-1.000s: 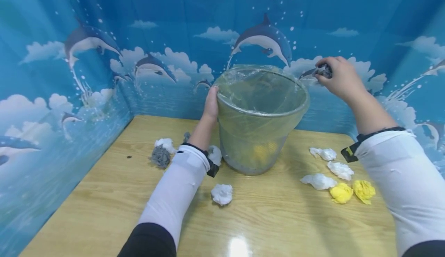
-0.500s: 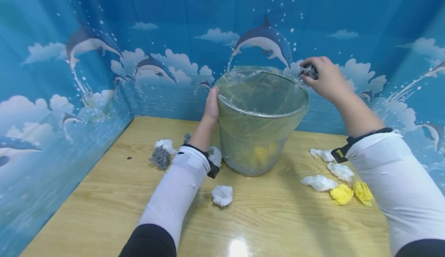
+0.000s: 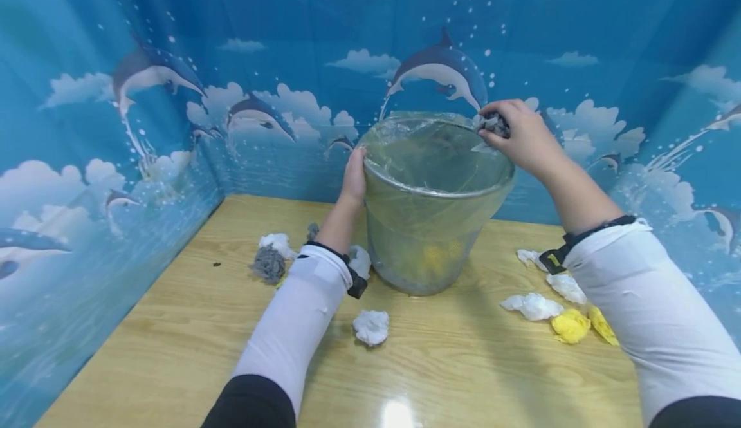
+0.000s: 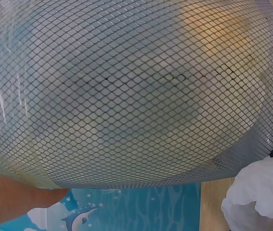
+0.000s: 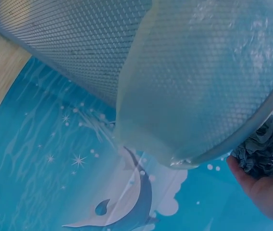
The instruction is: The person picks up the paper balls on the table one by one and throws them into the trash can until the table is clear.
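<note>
Here, right hand (image 3: 521, 135) up at the far right rim of the mesh bin (image 3: 431, 222), fingers (image 5: 264, 185) curled and clamped on a grey crumpled wad (image 3: 494, 123). Wad held just over the rim, at the edge of the clear liner bag (image 3: 428, 151) folded down over the bin's top. In the right wrist view, same wad (image 5: 256, 147) pressed between palm and rim, dark and foil-like, touching the outer edge of the bin.

Left hand (image 3: 352, 174) flat against the left side of the bin, just under the rim, fingers straight and together, thumb (image 4: 35, 197) lying along the mesh. Nothing pinched there; only a steadying touch on the wall.

Bin upright on the wooden bench (image 3: 173, 344), toward the far middle, with something yellow (image 3: 434, 257) showing dimly through the mesh near its bottom.

Scattered on the bench: a white paper ball (image 3: 371, 327) near the bin's base on the near side, another white ball (image 3: 359, 259) tucked beside the left wrist, a grey ball (image 3: 267, 264) and a white one (image 3: 275, 242) further left. Off to the right, three white wads (image 3: 531, 306) and two yellow wads (image 3: 570, 326), close together, partly hidden by the right sleeve (image 3: 642, 312). Behind everything, blue backdrop with dolphins (image 3: 440, 71) and clouds on three sides.
</note>
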`<state>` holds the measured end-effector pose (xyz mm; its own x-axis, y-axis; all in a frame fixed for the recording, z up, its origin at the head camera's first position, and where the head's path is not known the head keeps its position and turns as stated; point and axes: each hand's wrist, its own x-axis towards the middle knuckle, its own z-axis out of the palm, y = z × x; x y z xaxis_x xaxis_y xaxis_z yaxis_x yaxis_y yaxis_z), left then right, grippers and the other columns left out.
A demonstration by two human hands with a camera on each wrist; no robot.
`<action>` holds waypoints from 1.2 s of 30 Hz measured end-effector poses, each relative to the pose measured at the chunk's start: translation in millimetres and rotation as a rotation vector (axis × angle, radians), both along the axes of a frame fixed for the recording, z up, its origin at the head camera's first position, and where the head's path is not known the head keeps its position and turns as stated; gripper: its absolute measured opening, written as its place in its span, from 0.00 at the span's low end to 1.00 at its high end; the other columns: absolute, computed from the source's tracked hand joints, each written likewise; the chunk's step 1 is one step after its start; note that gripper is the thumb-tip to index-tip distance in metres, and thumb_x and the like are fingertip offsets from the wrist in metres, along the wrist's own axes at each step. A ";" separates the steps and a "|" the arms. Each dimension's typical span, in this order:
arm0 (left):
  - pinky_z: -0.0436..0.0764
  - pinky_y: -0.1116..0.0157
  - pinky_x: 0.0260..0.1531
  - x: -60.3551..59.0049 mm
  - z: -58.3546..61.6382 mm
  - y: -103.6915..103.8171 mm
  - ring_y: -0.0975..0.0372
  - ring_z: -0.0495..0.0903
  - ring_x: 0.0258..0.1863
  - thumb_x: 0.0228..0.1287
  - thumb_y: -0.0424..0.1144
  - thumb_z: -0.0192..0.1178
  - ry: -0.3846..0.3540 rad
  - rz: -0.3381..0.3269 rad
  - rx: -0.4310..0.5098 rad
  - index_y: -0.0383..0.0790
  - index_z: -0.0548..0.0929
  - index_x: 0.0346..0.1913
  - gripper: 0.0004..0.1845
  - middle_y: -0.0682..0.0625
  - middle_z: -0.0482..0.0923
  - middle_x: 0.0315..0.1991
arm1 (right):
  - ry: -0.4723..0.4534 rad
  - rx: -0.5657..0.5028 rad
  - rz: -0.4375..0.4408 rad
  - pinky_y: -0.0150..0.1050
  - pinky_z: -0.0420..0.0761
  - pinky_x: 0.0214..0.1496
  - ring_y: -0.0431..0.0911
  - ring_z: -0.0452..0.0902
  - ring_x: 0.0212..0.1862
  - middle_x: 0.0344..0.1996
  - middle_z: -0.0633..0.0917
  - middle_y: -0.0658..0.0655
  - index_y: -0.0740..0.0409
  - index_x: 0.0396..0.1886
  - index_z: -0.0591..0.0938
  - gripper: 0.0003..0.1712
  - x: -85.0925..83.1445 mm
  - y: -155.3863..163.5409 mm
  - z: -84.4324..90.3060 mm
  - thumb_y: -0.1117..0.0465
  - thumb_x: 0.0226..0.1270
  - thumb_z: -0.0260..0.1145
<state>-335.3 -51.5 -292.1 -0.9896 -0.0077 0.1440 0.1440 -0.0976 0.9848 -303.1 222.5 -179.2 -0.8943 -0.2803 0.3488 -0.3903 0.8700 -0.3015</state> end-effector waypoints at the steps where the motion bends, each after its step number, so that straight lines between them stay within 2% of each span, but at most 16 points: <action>1: 0.58 0.55 0.69 0.2 -0.1 0.0 0.55 0.62 0.65 0.72 0.50 0.30 0.000 -0.002 -0.002 0.40 0.61 0.71 0.30 0.44 0.63 0.65 | 0.002 0.001 0.001 0.65 0.63 0.65 0.67 0.60 0.67 0.69 0.63 0.69 0.59 0.68 0.68 0.28 0.7 -1.2 0.2 0.55 0.73 0.57; 3: 0.57 0.55 0.70 0.1 -0.2 0.1 0.55 0.60 0.68 0.72 0.50 0.30 0.002 -0.006 -0.002 0.41 0.59 0.73 0.31 0.45 0.60 0.69 | 0.007 0.004 0.007 0.65 0.63 0.65 0.67 0.60 0.67 0.69 0.63 0.69 0.60 0.69 0.67 0.28 2.1 -3.7 0.8 0.55 0.73 0.57; 11: 0.54 0.55 0.72 -0.6 0.2 -0.4 0.56 0.57 0.71 0.72 0.50 0.29 0.001 -0.011 0.002 0.42 0.56 0.75 0.31 0.47 0.56 0.73 | 0.004 0.015 0.048 0.65 0.61 0.66 0.67 0.58 0.68 0.69 0.63 0.69 0.60 0.69 0.67 0.28 4.2 -14.7 0.7 0.56 0.72 0.58; 19: 0.56 0.55 0.70 0.3 -0.2 -0.7 0.55 0.60 0.68 0.72 0.50 0.29 0.020 -0.004 0.005 0.41 0.60 0.72 0.30 0.45 0.60 0.69 | -0.011 0.039 0.095 0.64 0.64 0.64 0.65 0.61 0.67 0.68 0.65 0.68 0.59 0.68 0.67 0.29 3.9 -18.8 -1.8 0.54 0.72 0.58; 26: 0.53 0.55 0.73 0.5 0.6 -0.2 0.55 0.54 0.74 0.73 0.50 0.29 0.011 -0.004 -0.010 0.41 0.57 0.74 0.31 0.47 0.54 0.74 | -0.025 0.064 0.119 0.62 0.67 0.62 0.64 0.66 0.63 0.65 0.68 0.67 0.58 0.69 0.68 0.29 3.8 -20.8 -4.7 0.53 0.72 0.58; 30: 0.55 0.54 0.71 0.0 -0.2 -0.3 0.53 0.58 0.70 0.72 0.50 0.29 0.010 -0.001 -0.005 0.38 0.62 0.70 0.30 0.43 0.59 0.70 | -0.029 0.084 0.150 0.62 0.68 0.60 0.63 0.67 0.62 0.65 0.69 0.66 0.57 0.69 0.68 0.29 2.0 -21.1 -6.9 0.54 0.72 0.59; 34: 0.57 0.53 0.69 -0.4 -1.3 0.2 0.53 0.61 0.66 0.72 0.49 0.30 0.018 0.005 0.000 0.37 0.64 0.68 0.29 0.42 0.62 0.66 | -0.045 0.130 0.169 0.62 0.65 0.64 0.63 0.63 0.66 0.69 0.67 0.66 0.57 0.71 0.65 0.32 -0.5 -22.0 -8.4 0.53 0.71 0.60; 36: 0.57 0.54 0.70 -0.1 -1.6 0.5 0.54 0.61 0.67 0.72 0.50 0.30 0.018 0.011 -0.003 0.39 0.63 0.70 0.30 0.44 0.61 0.68 | -0.057 0.168 0.156 0.65 0.57 0.69 0.64 0.55 0.72 0.73 0.61 0.65 0.54 0.74 0.60 0.36 -1.1 -22.6 -8.7 0.50 0.71 0.60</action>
<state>-335.4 -51.0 -293.8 -0.9866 -0.0177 0.1621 0.1630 -0.0930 0.9822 -304.2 199.9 -188.0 -0.8524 -0.4665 0.2361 -0.5105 0.8402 -0.1830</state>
